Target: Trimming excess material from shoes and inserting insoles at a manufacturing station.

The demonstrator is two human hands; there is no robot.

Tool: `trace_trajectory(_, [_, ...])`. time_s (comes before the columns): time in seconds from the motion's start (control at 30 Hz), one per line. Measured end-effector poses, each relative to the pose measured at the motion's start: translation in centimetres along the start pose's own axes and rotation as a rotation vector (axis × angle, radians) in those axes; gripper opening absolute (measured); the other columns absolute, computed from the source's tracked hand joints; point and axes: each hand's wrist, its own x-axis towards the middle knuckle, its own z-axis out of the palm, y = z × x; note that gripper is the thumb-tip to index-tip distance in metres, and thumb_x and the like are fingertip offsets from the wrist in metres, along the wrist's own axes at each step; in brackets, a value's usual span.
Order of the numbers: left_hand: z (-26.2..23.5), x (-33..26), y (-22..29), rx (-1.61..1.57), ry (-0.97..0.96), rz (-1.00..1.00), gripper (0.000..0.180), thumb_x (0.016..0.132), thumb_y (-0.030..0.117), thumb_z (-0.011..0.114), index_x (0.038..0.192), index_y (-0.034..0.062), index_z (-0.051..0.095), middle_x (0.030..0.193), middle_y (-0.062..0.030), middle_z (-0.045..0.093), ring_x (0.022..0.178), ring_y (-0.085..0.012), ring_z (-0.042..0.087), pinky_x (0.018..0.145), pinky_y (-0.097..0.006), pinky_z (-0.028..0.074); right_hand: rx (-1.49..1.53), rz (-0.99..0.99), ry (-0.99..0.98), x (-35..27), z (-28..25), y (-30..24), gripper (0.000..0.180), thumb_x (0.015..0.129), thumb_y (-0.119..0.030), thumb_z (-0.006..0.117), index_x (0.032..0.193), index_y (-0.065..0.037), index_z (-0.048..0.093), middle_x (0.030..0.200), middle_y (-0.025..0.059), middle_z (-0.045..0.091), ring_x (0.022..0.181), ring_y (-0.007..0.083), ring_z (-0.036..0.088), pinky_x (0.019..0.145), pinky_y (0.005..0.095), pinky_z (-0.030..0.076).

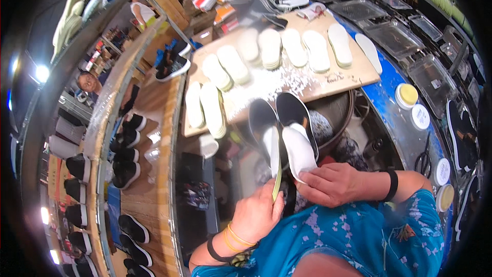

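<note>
Two black shoes sit side by side just in front of the person, over the round basin [342, 106] at the near edge of the board [353, 79]. The left shoe [261, 118] and right shoe [291, 110] both run near-to-far, toes pointing away toward the board, heels toward the body.

The left hand [256, 214] is curled around the heel end of a white insole [273, 156], seen edge-on with a yellowish underside; its far end already reaches into the left shoe's opening, long axis in line with the shoe. The right hand [332, 183] lies with fingers together, pressed down on the near end of a second white insole [299, 151], whose toe end is tucked into the right shoe, its heel part outside.

Judged progress: both insoles partly in, neither seated. Much appears left: stacks of white insoles [270, 47] lie in rows across the board, far of the shoes.

Rows of black shoes [126, 155] stand on the wooden shelf [154, 195] at left. Lidded jars [408, 95] and scissors [424, 160] are at right.
</note>
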Motion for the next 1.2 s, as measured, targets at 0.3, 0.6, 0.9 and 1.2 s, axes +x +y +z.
trace_trajectory(0.3, [-1.9,1.8,-0.5,0.153,0.198,-0.11,0.025,0.076,0.02,0.053,0.092,-0.0004,0.054,0.053,-0.0191,0.054,0.048,-0.0356,0.056,0.045,-0.042,0.047,-0.059,0.148,0.019,-0.3,0.8,1.0,0.033,0.072,-0.016,0.054,0.103,-0.007,0.055,0.085,0.0029,0.054,0.061,0.0093,0.05,0.047,0.0188,0.039])
trace_trajectory(0.6, [2.4,1.3,-0.9,0.191,-0.016,0.026,0.038,0.074,0.009,0.051,0.111,-0.001,0.047,0.108,-0.0193,0.051,0.095,-0.0317,0.054,0.071,-0.038,0.049,0.22,-0.071,-0.209,-1.7,1.9,-0.6,0.031,0.07,-0.02,0.052,0.096,-0.004,0.05,0.076,0.0045,0.05,0.061,0.0145,0.051,0.052,0.0254,0.042])
trace_trajectory(0.9, [6.9,5.5,-8.3,0.403,0.012,0.395,0.031,0.074,0.006,0.047,0.103,-0.0023,0.049,0.103,-0.0167,0.052,0.099,-0.0288,0.051,0.083,-0.035,0.043,0.167,-0.054,-0.229,-6.8,7.1,5.6,0.022,0.073,-0.018,0.049,0.091,-0.008,0.054,0.088,0.003,0.054,0.083,0.0177,0.055,0.071,0.0286,0.045])
trace_trajectory(1.2, [4.8,15.5,-12.7,0.284,-0.352,0.191,0.021,0.073,0.01,0.057,0.093,0.0032,0.059,0.087,-0.0184,0.059,0.082,-0.0349,0.057,0.072,-0.039,0.047,0.166,0.327,-0.772,-4.8,10.3,8.1,0.012,0.066,-0.011,0.055,0.075,-0.009,0.062,0.077,0.0076,0.062,0.072,0.0239,0.059,0.066,0.0351,0.046])
